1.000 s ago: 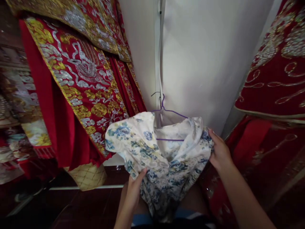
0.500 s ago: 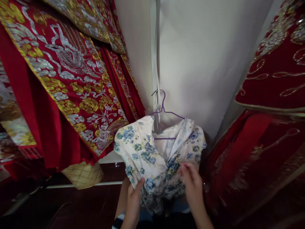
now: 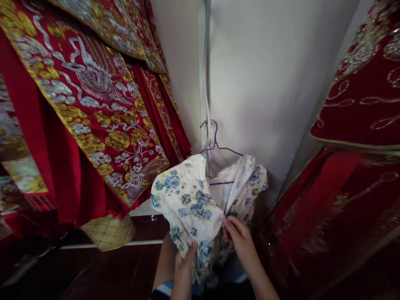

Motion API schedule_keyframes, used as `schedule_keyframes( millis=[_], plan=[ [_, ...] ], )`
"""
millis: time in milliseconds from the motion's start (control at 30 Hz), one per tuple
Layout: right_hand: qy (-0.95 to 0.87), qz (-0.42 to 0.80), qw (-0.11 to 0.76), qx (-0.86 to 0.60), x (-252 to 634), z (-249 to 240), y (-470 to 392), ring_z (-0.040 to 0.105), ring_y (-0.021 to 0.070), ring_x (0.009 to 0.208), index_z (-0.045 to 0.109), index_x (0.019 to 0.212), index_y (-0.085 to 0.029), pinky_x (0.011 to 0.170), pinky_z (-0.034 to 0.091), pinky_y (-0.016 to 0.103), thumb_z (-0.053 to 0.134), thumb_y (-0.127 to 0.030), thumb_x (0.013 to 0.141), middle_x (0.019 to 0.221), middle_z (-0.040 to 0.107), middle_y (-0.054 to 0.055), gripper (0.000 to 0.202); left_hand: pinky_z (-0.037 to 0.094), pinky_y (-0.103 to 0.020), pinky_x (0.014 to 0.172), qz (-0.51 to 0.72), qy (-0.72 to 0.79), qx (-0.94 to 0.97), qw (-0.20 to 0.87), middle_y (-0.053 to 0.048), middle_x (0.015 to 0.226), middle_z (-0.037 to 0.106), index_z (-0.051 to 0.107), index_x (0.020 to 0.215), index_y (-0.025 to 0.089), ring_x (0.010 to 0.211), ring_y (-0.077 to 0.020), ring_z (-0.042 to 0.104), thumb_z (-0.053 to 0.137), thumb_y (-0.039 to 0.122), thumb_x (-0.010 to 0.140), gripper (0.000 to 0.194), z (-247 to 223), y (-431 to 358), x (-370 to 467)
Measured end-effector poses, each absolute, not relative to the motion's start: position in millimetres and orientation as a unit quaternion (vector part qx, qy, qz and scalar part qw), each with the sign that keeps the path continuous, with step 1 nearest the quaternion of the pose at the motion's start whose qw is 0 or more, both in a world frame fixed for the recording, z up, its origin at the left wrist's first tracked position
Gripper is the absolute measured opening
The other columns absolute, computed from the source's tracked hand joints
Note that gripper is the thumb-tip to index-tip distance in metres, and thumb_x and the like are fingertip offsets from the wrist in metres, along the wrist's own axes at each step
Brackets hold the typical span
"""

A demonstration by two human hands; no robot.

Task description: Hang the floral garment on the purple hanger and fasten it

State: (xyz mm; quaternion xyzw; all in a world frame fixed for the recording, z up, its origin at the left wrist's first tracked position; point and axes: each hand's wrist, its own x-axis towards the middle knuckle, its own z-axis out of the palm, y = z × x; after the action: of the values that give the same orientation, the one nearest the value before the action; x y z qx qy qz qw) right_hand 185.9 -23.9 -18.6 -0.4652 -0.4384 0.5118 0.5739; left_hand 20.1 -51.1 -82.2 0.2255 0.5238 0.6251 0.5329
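Two hands (image 3: 211, 243) hold one floral garment (image 3: 187, 200) on one hanger (image 3: 216, 143).

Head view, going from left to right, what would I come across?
Red-and-gold embroidered cloth → left hand on the floral garment → right hand on the same garment → dark red cloth with shiny trim.

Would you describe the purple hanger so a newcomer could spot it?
Find the pale wall between the red garments. Low on its left side hangs a floral top; the hanger pokes from its neckline, thin and purple, unlike the whitish strap above.
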Motion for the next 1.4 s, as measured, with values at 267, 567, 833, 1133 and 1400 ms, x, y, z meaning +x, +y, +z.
schedule_keyframes(
  millis=[267, 567, 833, 1133, 1400],
  plan=[
    [-0.428, 0.532, 0.559, -0.47, 193.9, -8.2, -44.8, 0.042, 0.0119, 0.049, 0.063, 0.058, -0.016, 0.049, 0.03, 0.025, 0.073, -0.064, 0.069, 0.051, 0.05, 0.0, 0.05, 0.041, -0.04, 0.11, 0.713, 0.538, 0.4, 0.208, -0.012, 0.131, 0.054, 0.051, 0.124, 0.021, 0.126, -0.0276, 0.052, 0.071, 0.043, 0.082, 0.051, -70.8, -61.6, 22.1],
    [-0.502, 0.533, 0.495, -0.468, 189.2, -3.8, -53.6, 0.043, 0.0114, 0.051, 0.067, 0.063, -0.015, 0.052, 0.03, 0.024, 0.065, -0.064, 0.079, 0.051, 0.048, -0.001, 0.051, 0.05, -0.033, 0.085, 0.538, 0.457, 0.667, 0.239, -0.01, 0.1, 0.066, 0.061, 0.105, 0.019, 0.095, -0.0234, 0.063, 0.058, 0.027, 0.09, 0.017, -45.7, -53.5, 53.5],
    [-0.494, 0.564, 0.473, -0.463, 190.0, 3.9, -49.0, 0.039, 0.0096, 0.041, 0.067, 0.062, -0.015, 0.045, 0.03, 0.023, 0.067, -0.072, 0.071, 0.043, 0.047, -0.002, 0.058, 0.047, -0.025, 0.074, 0.525, 0.391, 0.722, 0.223, -0.005, 0.085, 0.06, 0.055, 0.09, 0.018, 0.081, -0.0166, 0.059, 0.047, 0.023, 0.097, 0.012, -33.9, -40.1, 55.0],
    [-0.463, 0.553, 0.549, -0.423, 176.7, 66.1, 6.2, 0.033, 0.007, 0.037, 0.068, 0.064, -0.014, 0.042, 0.024, 0.022, 0.073, -0.061, 0.067, 0.039, 0.044, -0.004, 0.047, 0.044, -0.026, 0.071, 0.502, 0.418, 0.706, 0.274, -0.005, 0.08, 0.056, 0.05, 0.083, 0.019, 0.076, -0.0175, 0.055, 0.041, 0.024, 0.098, 0.018, -33.6, -44.4, 48.8],
    [-0.434, 0.518, 0.64, -0.365, 173.5, 123.5, 56.7, 0.027, 0.0041, 0.038, 0.069, 0.063, -0.013, 0.04, 0.015, 0.022, 0.078, -0.048, 0.058, 0.039, 0.04, -0.007, 0.037, 0.039, -0.024, 0.068, 0.457, 0.435, 0.709, 0.315, -0.003, 0.077, 0.055, 0.046, 0.08, 0.019, 0.072, -0.0155, 0.053, 0.046, 0.016, 0.091, 0.012, -53.2, -48.0, 54.3]
  ],
)
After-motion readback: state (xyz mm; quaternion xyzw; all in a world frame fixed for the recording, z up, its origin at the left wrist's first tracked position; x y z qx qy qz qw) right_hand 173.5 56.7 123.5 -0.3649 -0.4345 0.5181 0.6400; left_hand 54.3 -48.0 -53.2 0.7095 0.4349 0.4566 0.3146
